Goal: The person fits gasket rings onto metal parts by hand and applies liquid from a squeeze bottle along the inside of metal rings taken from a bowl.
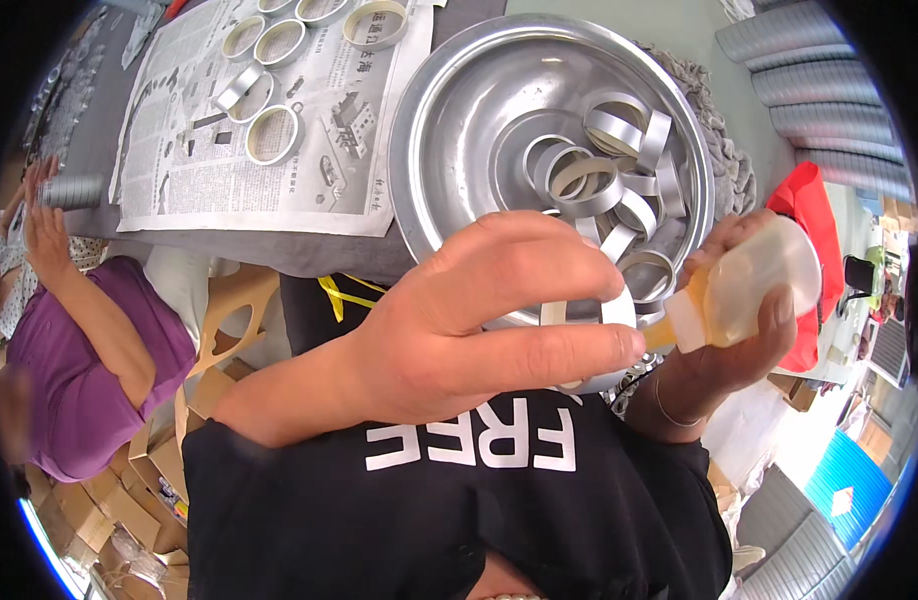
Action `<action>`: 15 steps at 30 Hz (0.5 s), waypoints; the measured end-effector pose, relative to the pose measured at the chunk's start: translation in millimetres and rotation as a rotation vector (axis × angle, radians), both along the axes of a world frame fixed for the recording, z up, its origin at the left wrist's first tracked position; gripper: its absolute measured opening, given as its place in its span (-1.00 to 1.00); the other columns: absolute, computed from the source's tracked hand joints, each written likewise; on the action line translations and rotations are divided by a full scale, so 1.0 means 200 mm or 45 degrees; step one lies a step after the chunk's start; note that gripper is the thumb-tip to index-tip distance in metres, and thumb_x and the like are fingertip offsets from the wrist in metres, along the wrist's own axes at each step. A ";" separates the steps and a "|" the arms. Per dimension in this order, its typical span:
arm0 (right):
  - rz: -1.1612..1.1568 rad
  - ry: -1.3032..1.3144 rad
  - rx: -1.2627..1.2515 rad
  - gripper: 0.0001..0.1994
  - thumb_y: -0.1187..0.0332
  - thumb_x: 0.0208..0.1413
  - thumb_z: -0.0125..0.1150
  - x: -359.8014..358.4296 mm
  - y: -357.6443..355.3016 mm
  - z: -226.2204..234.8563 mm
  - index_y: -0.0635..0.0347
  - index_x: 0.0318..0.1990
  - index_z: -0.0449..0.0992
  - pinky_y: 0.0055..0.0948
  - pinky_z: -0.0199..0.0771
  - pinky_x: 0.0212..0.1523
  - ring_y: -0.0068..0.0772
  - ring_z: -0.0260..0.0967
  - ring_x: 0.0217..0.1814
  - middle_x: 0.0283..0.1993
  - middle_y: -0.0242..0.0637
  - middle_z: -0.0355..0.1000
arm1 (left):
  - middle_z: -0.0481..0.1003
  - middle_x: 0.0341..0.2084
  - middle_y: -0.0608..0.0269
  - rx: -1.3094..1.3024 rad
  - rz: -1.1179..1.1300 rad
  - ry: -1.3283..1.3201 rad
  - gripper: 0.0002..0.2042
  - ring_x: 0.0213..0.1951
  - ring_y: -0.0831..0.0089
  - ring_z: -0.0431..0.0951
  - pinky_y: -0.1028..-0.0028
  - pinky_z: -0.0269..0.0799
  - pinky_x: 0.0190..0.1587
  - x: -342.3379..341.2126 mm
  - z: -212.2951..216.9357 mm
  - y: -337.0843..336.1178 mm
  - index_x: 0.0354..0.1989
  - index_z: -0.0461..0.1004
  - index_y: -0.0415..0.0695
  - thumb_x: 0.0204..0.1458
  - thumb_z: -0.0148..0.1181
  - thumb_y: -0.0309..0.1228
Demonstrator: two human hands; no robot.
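My left hand reaches across in front of me, its fingers closed around a pale silvery ring; the hand hides part of it. My right hand is wrapped around a translucent squeeze bottle with amber liquid near its neck. The bottle is tilted on its side, and its narrow tip points left at the held ring, close to my left fingertips. Whether the tip touches the ring I cannot tell. Just beyond my hands, a wide metal basin holds several loose silvery rings heaped on its right side.
Left of the basin, printed newspaper covers the dark tabletop, with several rings on it. A person in a purple top works at the left beside a ring stack. Grey ring stacks and a red bag are at the right.
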State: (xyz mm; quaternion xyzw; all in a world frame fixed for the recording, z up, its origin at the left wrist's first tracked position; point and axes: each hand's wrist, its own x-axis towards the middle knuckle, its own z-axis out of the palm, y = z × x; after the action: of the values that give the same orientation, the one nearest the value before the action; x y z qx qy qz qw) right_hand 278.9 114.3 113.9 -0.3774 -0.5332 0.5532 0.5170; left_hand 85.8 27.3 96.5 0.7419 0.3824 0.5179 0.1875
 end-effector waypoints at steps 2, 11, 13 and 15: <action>0.196 0.100 -0.152 -0.50 0.00 -0.03 0.02 0.00 0.02 0.01 0.35 -0.22 0.30 -0.51 0.40 -0.50 -0.39 0.36 -0.48 -0.43 -0.14 0.33 | 0.38 -0.18 0.17 0.000 -0.002 -0.002 -0.72 -0.15 0.25 0.44 0.38 0.41 -0.12 0.00 0.01 0.00 -0.28 0.56 -0.11 -0.26 0.31 -0.57; 0.314 0.840 -0.685 -0.47 -0.05 0.18 -0.22 0.12 0.14 -0.10 0.36 -0.10 0.29 -0.61 0.23 -0.74 -0.54 0.20 -0.75 -0.30 -0.11 0.38 | 0.35 -0.20 0.17 -0.346 0.652 0.010 -0.47 -0.17 0.32 0.41 0.42 0.39 -0.23 -0.21 -0.03 -0.14 -0.12 0.45 -0.13 -0.45 0.34 -0.49; 0.414 0.964 -0.595 -0.47 -0.05 0.19 -0.23 0.18 0.17 -0.12 0.37 -0.10 0.27 -0.61 0.24 -0.68 -0.57 0.20 -0.71 -0.25 -0.10 0.36 | 0.32 -0.19 0.15 -0.660 0.831 0.133 -0.42 -0.18 0.31 0.41 0.43 0.42 -0.23 -0.31 -0.08 -0.17 -0.02 0.39 -0.14 -0.39 0.32 -0.46; 0.497 1.000 -0.551 -0.47 -0.04 0.20 -0.22 0.21 0.19 -0.14 0.37 -0.10 0.25 -0.61 0.24 -0.63 -0.60 0.20 -0.68 -0.20 -0.10 0.34 | 0.32 -0.15 0.11 -0.831 0.854 0.315 -0.43 -0.16 0.25 0.41 0.42 0.41 -0.20 -0.42 -0.17 -0.22 0.00 0.38 -0.13 -0.33 0.32 -0.46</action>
State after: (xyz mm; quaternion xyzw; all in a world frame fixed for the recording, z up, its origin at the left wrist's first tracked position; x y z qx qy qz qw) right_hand 321.8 151.5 85.1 -0.1319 -0.2316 0.8385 0.4753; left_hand 1.9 -16.6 63.2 0.5362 0.7625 0.3106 0.1862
